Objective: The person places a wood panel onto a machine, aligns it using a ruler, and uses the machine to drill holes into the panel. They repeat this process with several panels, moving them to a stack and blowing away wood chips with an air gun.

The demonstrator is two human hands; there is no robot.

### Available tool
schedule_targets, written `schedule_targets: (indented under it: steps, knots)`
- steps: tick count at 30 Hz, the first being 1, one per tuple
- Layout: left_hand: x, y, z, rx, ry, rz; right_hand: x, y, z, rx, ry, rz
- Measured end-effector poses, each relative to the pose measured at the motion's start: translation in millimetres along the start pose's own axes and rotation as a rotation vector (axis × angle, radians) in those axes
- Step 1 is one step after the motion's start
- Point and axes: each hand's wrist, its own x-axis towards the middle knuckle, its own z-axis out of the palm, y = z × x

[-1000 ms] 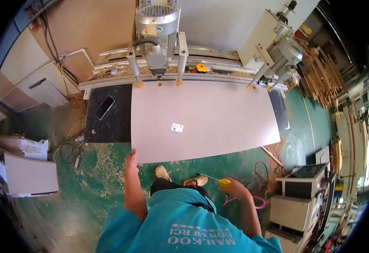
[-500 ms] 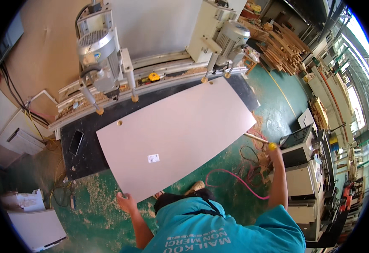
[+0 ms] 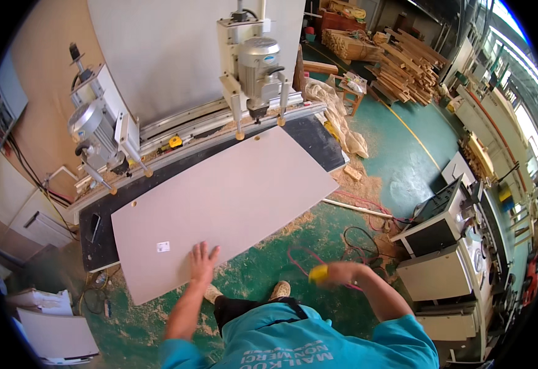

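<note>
On my feed: one pale board (image 3: 229,200), just off centre toward eight o'clock, lying on a black table (image 3: 318,141). One left hand (image 3: 202,265), seven o'clock, fingers apart over the board's near edge; one right hand (image 3: 345,273), five o'clock, fingers clamped around a yellow handle (image 3: 319,274).

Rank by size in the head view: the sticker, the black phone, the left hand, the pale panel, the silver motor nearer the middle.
Largest to smallest:
1. pale panel
2. silver motor
3. left hand
4. black phone
5. sticker
</note>
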Motion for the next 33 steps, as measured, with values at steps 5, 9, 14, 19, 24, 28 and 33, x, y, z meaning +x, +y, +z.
schedule_targets:
  steps: [5, 9, 14, 19, 24, 28, 33]
  knots:
    - [47.0, -58.6, -250.1, -0.182, -0.102, -0.031, -24.6, 89.7, -147.2, 0.679, 0.374, -0.142]
    - [108.9, -150.2, -336.4, -0.009, 0.098, -0.282, -21.5, -33.6, -156.7, 0.596, 0.356, -0.041]
    - [149.0, -209.5, -350.3, -0.064, 0.040, -0.233, 14.4, -89.4, -174.0, 0.194, 0.039, -0.295]
    - [175.0, -206.2, -360.4, -0.039, -0.095, -0.191, 162.4, 117.9, -205.6, 0.610, 0.572, -0.020]
    - [185.2, -185.1, -370.9, -0.106, -0.143, -0.211, 213.9, -40.5, -3.8, 0.465, -0.165, -0.212]
    - [175.0, -173.7, -389.6, -0.084, -0.138, -0.211, 194.1, -197.8, 153.6, 0.381, -0.385, -0.368]
    - [145.2, -155.1, -373.2, -0.104, -0.205, -0.189, 129.9, -245.5, 172.3, 0.035, -0.123, -0.367]
